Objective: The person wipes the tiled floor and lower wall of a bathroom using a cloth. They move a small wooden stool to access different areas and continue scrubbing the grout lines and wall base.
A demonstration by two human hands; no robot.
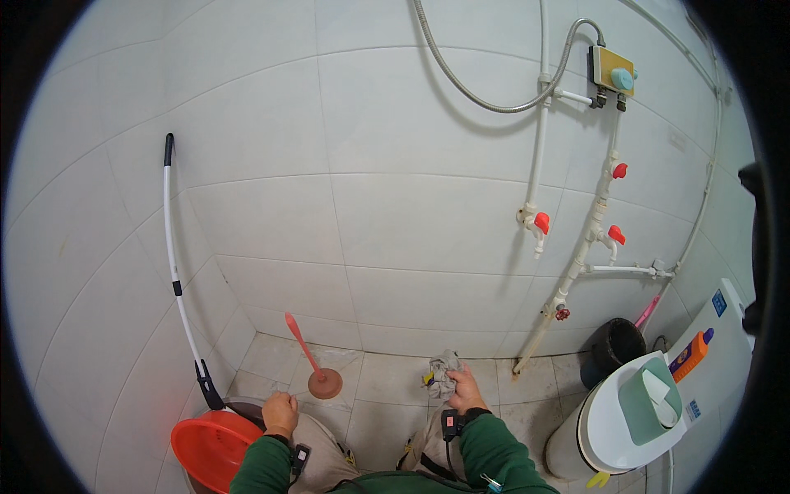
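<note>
My right hand grips a crumpled grey cloth just above the tiled floor, in front of my right knee. A bit of yellow shows at the cloth's left edge. My left hand is curled into a fist by my left knee, beside the red plastic basin; nothing sticks out of it. The basin sits tilted over a darker grey tub, mostly hidden beneath it. A plunger with a pink handle and brown cup stands on the floor ahead, between my hands and apart from both.
A long white-handled mop leans in the left corner. To the right stand a white toilet, a green container and an orange bottle on it, and a black bucket. Pipes with red-handled taps run down the wall.
</note>
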